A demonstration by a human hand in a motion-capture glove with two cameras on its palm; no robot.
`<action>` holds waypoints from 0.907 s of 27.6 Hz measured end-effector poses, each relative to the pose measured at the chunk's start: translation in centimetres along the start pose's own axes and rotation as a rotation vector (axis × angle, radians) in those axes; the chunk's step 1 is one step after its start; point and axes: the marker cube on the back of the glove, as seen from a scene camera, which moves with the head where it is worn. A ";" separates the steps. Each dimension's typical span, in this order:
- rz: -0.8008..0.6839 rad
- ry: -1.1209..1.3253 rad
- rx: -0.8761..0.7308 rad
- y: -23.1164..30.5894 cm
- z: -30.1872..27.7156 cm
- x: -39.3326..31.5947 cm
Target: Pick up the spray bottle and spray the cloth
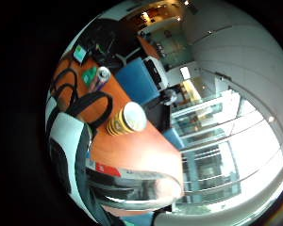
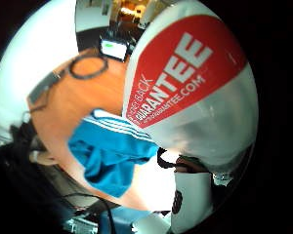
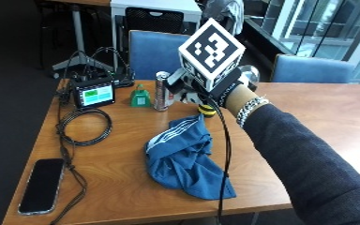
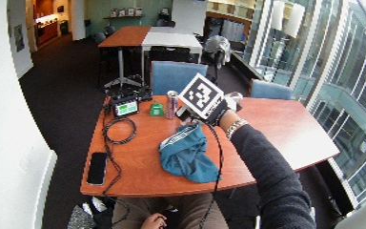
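Currently: gloved right hand [image 3: 233,89] above tabletop [image 3: 130,183] far side, spray bottle [image 2: 190,83] against palm | fingers: can't tell if wrapped | blue cloth [image 3: 186,159] lies nearer | risk: nozzle unseen, spray may hit energy drink can [image 3: 162,91], field monitor [image 3: 93,96].

Outside views over the table [image 3: 136,187], palm views close above it

right hand [image 3: 233,91] gloved, arm outstretched; grip curled round something
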 end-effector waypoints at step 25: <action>0.867 -1.246 0.379 -3.0 4.3 -4.8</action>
